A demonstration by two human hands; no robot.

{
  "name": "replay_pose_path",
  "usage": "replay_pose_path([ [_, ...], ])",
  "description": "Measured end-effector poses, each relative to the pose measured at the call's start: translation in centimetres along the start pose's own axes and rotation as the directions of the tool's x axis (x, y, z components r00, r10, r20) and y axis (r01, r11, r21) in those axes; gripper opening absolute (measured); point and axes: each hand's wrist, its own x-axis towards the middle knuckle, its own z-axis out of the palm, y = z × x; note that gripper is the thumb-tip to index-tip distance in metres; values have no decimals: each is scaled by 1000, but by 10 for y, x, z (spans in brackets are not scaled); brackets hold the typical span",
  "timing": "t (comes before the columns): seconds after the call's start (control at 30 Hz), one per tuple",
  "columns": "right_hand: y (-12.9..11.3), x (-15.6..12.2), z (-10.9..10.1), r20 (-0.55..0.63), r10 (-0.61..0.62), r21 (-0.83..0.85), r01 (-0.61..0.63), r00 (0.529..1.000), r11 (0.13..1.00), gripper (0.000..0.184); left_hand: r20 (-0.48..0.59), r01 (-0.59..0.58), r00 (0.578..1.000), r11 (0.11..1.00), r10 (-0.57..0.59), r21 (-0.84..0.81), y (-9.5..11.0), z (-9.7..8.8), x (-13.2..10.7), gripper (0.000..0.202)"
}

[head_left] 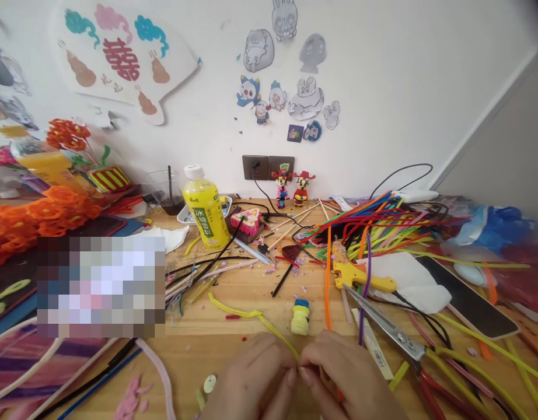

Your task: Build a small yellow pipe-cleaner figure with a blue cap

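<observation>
My left hand (pixel 254 376) and my right hand (pixel 345 376) meet at the front of the table, fingertips pinched together. Between them runs a thin yellow pipe cleaner (pixel 275 330), bent partway along, its far end lying on the wood. The part within my fingers is hidden. Just beyond my hands stands a small coiled piece (pixel 300 321), yellow with a blue band near its top. A purple pipe cleaner (pixel 367 274) and an orange pipe cleaner (pixel 327 286) stretch away on the right.
Open-bladed scissors (pixel 400 338) lie right of my hands, near a yellow glue gun (pixel 360 276) and a dark phone (pixel 468 294). Many pipe cleaners (pixel 383 224) are heaped behind. A yellow drink bottle (pixel 206 213) and two small figures (pixel 300 189) stand towards the wall.
</observation>
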Motion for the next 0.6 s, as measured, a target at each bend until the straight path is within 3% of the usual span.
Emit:
replay_pose_path([
  [0.13, 3, -3, -4, 19, 23, -7, -23, 1000, 1000, 17, 59, -26, 998, 999, 23, 42, -4, 1, 1, 17],
  [0.3, 13, -6, -9, -36, 193, -18, -193, 981, 981, 12, 30, -89, 996, 918, 85, 387, -21, 7, 3, 23],
  [0.47, 19, -7, -9, -51, 213, -43, -215, 976, 976, 12, 86, 0, 995, 861, -51, 509, -28, 6, 3, 10],
  [0.6, 20, -8, -7, -39, 240, -46, -242, 970, 969, 12, -18, 143, 985, 755, -172, 640, -27, -7, 7, 11],
])
